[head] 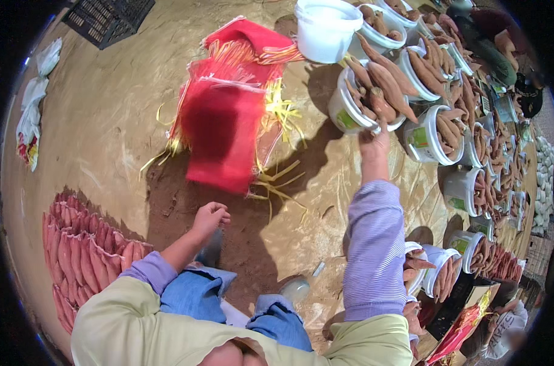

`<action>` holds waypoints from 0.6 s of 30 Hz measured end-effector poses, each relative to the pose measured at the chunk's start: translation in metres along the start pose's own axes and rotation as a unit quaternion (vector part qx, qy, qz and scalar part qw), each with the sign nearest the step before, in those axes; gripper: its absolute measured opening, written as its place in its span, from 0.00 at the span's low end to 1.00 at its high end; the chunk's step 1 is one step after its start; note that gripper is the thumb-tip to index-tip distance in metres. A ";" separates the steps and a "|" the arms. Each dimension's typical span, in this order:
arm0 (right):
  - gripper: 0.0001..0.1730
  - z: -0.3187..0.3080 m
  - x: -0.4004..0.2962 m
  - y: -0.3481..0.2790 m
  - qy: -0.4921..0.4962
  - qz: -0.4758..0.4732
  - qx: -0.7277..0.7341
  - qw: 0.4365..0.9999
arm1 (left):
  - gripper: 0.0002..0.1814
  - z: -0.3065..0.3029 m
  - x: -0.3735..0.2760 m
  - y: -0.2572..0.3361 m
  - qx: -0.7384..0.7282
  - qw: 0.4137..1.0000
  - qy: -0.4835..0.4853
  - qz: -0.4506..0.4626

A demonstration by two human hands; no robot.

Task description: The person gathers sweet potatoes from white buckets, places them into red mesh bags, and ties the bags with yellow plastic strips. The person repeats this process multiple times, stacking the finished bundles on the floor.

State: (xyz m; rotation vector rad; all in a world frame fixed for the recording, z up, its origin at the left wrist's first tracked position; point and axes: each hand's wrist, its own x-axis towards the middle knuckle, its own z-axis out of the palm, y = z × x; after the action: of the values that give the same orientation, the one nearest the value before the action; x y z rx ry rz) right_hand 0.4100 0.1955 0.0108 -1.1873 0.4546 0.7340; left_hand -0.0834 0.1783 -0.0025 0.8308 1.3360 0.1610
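My right hand (pixel 375 137) reaches out to the near rim of a white plastic bucket (pixel 340 106) heaped with sweet potatoes (pixel 383 82); its fingers are at the rim, and part of the grip is hidden. My left hand (pixel 213 218) hangs over the dirt floor with fingers loosely curled and nothing seen in it. Beyond the left hand lies a stack of red mesh bags (pixel 222 132) with yellow ties (pixel 281 110) spread at its sides. An empty white bucket (pixel 328 32) stands past the filled one, beside the stack.
Many buckets of sweet potatoes (pixel 434 135) stand in rows at the right. Filled red mesh bags (pixel 82 256) stand at the lower left. A black plastic crate (pixel 108 20) and white bags (pixel 32 105) lie farther off. Other people (pixel 505 329) are at the right edge.
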 end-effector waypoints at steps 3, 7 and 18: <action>0.21 -0.044 -0.041 0.006 0.031 -0.039 0.013 0.999 | 0.10 -0.010 -0.002 -0.003 0.000 1.000 0.020 0.004; 0.21 -0.135 -0.086 0.002 0.042 -0.055 0.041 0.997 | 0.10 -0.006 0.006 -0.004 -0.007 0.999 0.023 0.043; 0.16 -0.263 -0.260 0.075 0.160 -0.073 0.096 0.980 | 0.15 -0.023 0.037 0.018 0.440 0.739 0.217 0.462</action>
State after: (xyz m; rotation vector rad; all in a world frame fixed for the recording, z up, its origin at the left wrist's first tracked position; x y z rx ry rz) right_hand 0.1914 -0.1092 0.0493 -1.1458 0.6819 0.3625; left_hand -0.0876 0.2211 -0.0207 2.3786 1.2781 0.5483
